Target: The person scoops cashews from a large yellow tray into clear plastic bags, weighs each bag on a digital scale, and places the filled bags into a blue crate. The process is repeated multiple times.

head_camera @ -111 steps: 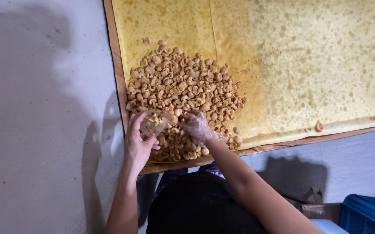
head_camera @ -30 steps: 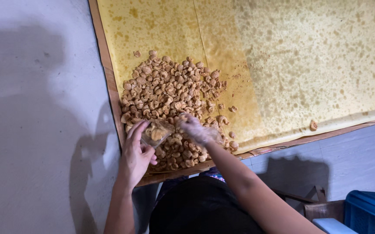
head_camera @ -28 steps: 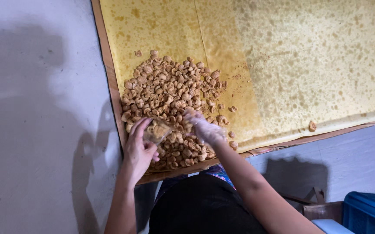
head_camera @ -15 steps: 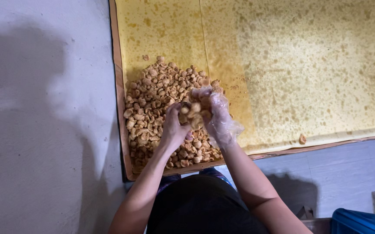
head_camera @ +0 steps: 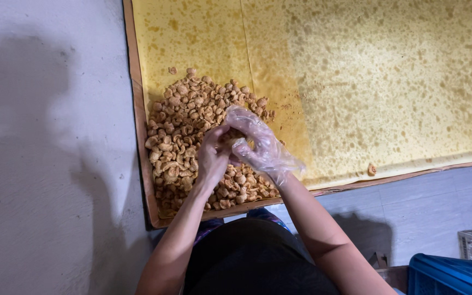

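Lifted since earlier, left hand [head_camera: 212, 158] and right hand [head_camera: 257, 145] (clear-gloved) meet over fried snacks [head_camera: 184, 117], grip unclear.

Heap of fried snack pieces [head_camera: 192, 142], left of centre: golden brown with paler tan curls. Paper lining [head_camera: 389, 82], filling the upper frame: mustard yellow, mottled with darker brownish oil spots, densest toward the right. Tray edge [head_camera: 137, 120]: reddish brown. Right hand [head_camera: 260, 145]: covered by a clear, glossy plastic glove. Wall [head_camera: 39, 153], left of frame: pale grey with a soft dark shadow. Crate [head_camera: 454, 276], lower right corner: blue. Garment [head_camera: 252, 257], bottom centre: black.
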